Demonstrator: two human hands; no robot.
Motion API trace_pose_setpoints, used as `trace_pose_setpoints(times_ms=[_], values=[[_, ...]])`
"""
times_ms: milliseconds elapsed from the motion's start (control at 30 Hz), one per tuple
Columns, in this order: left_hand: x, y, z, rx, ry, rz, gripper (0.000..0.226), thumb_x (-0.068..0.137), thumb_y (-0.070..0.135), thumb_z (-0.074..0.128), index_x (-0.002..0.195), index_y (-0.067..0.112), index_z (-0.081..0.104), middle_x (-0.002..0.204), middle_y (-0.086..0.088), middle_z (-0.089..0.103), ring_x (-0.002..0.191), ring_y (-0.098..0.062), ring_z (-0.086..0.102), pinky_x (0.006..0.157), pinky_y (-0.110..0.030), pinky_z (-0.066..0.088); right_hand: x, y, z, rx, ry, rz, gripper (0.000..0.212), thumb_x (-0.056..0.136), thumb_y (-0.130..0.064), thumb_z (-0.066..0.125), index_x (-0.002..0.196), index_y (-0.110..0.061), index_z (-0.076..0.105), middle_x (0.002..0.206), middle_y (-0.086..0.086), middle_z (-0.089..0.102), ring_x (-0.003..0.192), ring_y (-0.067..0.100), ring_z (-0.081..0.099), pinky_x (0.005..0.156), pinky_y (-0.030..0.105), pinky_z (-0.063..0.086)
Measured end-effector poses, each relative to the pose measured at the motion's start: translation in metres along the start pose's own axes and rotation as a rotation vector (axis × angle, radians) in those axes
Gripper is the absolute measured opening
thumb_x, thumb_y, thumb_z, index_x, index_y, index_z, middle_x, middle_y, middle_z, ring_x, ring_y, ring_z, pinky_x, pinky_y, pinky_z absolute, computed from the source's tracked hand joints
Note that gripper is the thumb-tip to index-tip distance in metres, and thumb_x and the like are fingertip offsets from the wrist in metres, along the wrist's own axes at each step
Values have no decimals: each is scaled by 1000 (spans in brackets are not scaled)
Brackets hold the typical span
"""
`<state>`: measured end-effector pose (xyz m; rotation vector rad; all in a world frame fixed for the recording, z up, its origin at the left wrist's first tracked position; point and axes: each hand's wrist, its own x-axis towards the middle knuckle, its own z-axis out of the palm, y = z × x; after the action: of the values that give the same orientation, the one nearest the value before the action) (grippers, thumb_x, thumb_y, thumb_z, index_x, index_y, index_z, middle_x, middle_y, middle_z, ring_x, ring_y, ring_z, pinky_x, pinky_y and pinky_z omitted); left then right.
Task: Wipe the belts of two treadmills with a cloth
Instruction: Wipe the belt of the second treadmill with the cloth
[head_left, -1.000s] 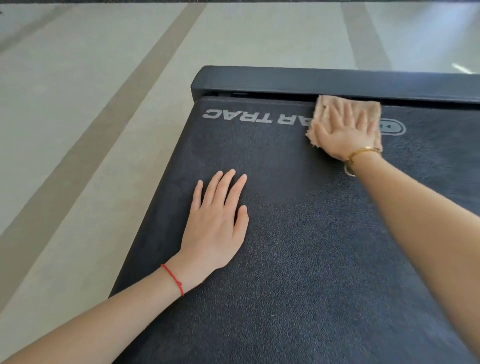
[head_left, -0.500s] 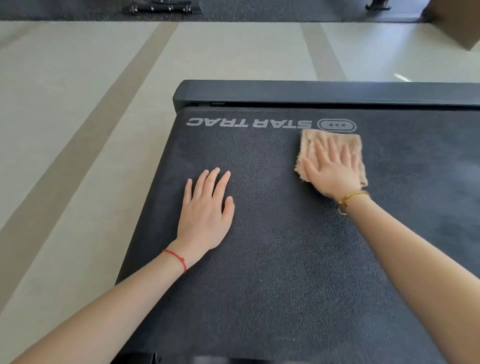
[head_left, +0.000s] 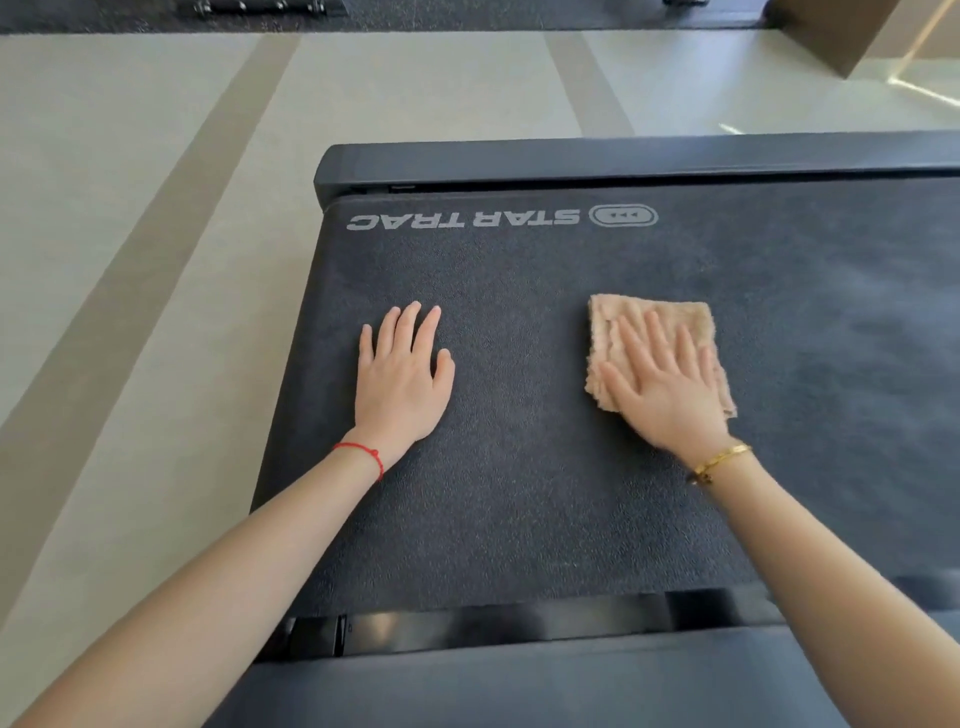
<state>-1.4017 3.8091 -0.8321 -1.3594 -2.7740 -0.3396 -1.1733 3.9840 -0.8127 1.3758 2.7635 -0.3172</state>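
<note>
We are wiping the treadmill belt (head_left: 545, 467) with the tan cloth (head_left: 652, 325). The cloth lies flat on the belt, on the near side of the white STAR TRAC logo (head_left: 462, 220) and a bit to the right of it. Our right hand (head_left: 660, 384) presses down on the cloth with straight, spread fingers. It does not grab the cloth; it just lies flat on top. Our left hand (head_left: 402, 384) rests flat on the bare belt, also on the near side of the logo, under its left end. Its fingers are straight too, and it holds nothing. The two hands are well apart.

We think this is the wiping step on one belt, and a lot of belt looks left to do, mostly off to the right of the cloth. Next we need to keep the palm pushing down so the cloth slides with the hand and does not bunch up. The left hand can stay put to hold us steady.

Past the logo is the dark end bar (head_left: 623, 161) of the treadmill, and then the pale floor (head_left: 156, 156) with darker stripes. A red string (head_left: 363, 451) is on our left wrist and a gold bracelet (head_left: 722, 460) on our right.
</note>
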Motion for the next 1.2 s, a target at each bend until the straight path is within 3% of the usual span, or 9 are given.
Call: trace_pose_setpoints(times_ms=[100,300,400,567,700,833,967,1067,1200], values=[[0,3,0,7,-6,-7,57,103,41,24,157,23,21,163,-4,21,151,-24,15,123,-52,10,-21,1,-1,22,-24,80,66,97,-63,18,154,-43,-7,163,-9,-16,150,29,-15,120,48,-14],[-3,1,-2,5,5,-4,57,103,38,27,157,20,22,163,-6,22,150,-26,16,122,-52,11,-118,-87,24,27,14,-274,65,95,-61,17,155,-41,4,163,-12,-8,151,27,-13,122,47,-8],[-3,-2,-3,-5,6,13,56,103,38,28,156,20,23,163,-6,22,151,-26,16,122,-52,11,-147,-93,29,28,-2,-329,64,95,-63,18,154,-42,5,163,-15,-5,151,22,-15,122,43,-9],[-4,-3,-5,-3,-12,16,57,104,41,26,157,21,21,164,-5,19,151,-26,13,123,-51,9,-158,-38,16,-38,32,-142,65,94,-68,11,153,-45,-3,162,-17,-10,150,18,-18,122,41,-8],[-5,5,-7,13,-43,-2,57,105,40,23,158,20,16,165,-5,14,152,-27,9,123,-52,6,-155,-22,10,-24,17,84,65,98,-61,21,155,-39,-4,163,-11,-15,150,24,-18,120,43,-12],[-6,12,-8,2,-67,-30,57,105,34,26,158,16,15,165,-8,12,152,-30,5,121,-58,4,-166,-65,22,-30,-29,-156,65,96,-62,17,154,-41,-5,163,-12,-15,149,26,-23,120,49,-10],[-2,25,-9,-32,-69,-32,58,104,32,29,157,13,17,165,-7,12,152,-29,3,120,-60,0,-166,-63,24,10,-20,-276,64,95,-66,15,153,-47,-6,163,-18,-12,150,20,-21,122,44,-8],[2,41,-9,-45,-67,20,58,104,33,30,157,15,17,165,-7,11,153,-28,2,120,-59,-1,-157,-30,17,17,36,-221,66,94,-66,16,154,-44,3,164,-16,-3,151,19,-13,123,43,-4],[12,68,-3,-59,-55,61,58,104,34,29,158,16,15,166,-6,9,153,-27,1,121,-59,-1,-122,29,0,11,64,28,65,95,-67,10,154,-43,0,164,-13,-7,151,21,-13,122,45,-8]])
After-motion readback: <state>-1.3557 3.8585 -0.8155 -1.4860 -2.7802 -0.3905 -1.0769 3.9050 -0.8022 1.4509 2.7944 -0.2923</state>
